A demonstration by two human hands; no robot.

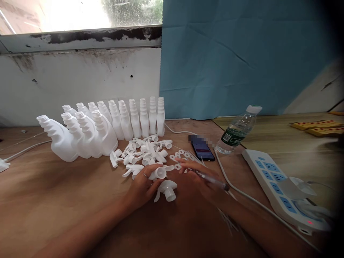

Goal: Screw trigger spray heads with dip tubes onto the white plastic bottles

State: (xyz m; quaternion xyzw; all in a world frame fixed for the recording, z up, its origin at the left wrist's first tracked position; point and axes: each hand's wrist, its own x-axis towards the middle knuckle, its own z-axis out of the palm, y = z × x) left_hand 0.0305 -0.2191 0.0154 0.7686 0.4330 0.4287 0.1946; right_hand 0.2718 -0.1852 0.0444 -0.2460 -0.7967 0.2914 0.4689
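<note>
Spray head (pixel 160 173) sits in the left hand (pixel 142 182), just above the table (pixel 88 208), its round opening turned towards the wearer. The left fingers are clamped on it, forefinger above and thumb below (a ring circles one finger). Just below that thumb, a second head (pixel 168 191) lies on the table.

The right hand (pixel 202 182) is closed on a pen (pixel 211 179), which slants across it; its fingertips are together (a little blurred) beside some small white washers (pixel 177 167). Thin tubes (pixel 228 219) run beneath the right forearm.

Beyond the left hand lies a loose pile (pixel 150 152) of more heads, and behind that white bottles (pixel 100 134) stand uncapped in rows. A phone (pixel 202 148) lies past the washers, with a water bottle (pixel 235 134) and a power strip (pixel 258 175) to its right.
</note>
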